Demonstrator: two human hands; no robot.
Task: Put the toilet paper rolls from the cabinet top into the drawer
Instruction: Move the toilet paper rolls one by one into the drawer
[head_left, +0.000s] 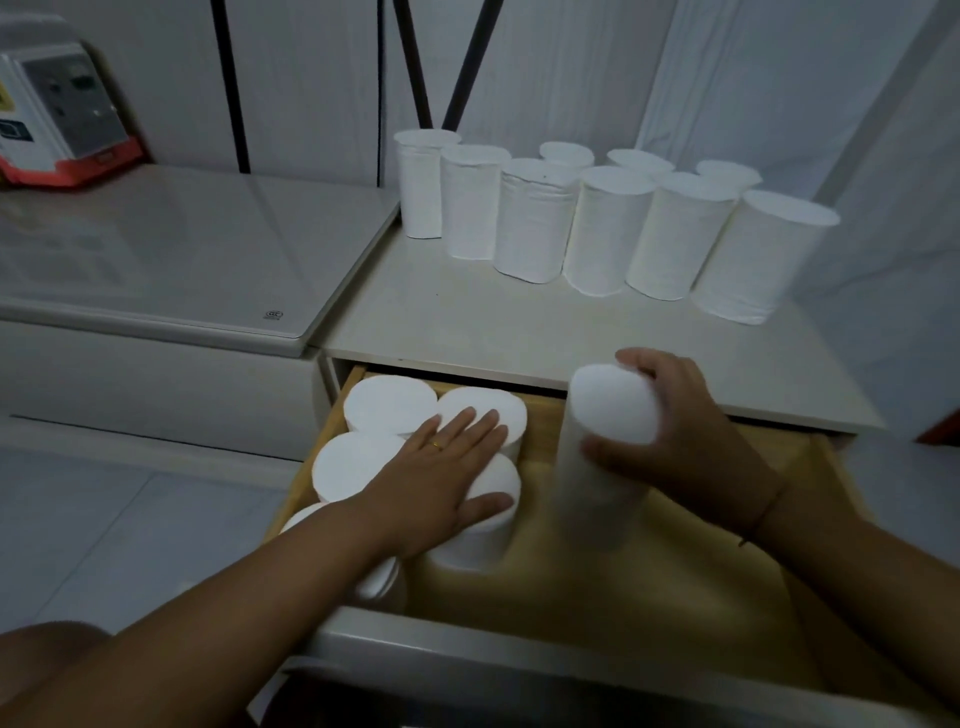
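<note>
The right hand (691, 441) is wrapping its fingers around an upright roll (602, 452) over the drawer (649, 571); the left hand (447, 467) is resting flat, fingers spread, on packed rolls (384, 405). The roll looks light and squashy, best gripped mid-side.

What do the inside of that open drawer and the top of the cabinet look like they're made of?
Drawer interior: looks like bare light wood or wood veneer, yellowish, matte. Cabinet top: pale, smooth, faintly glossy, possibly laminate or stone-look; can't tell which.
</note>
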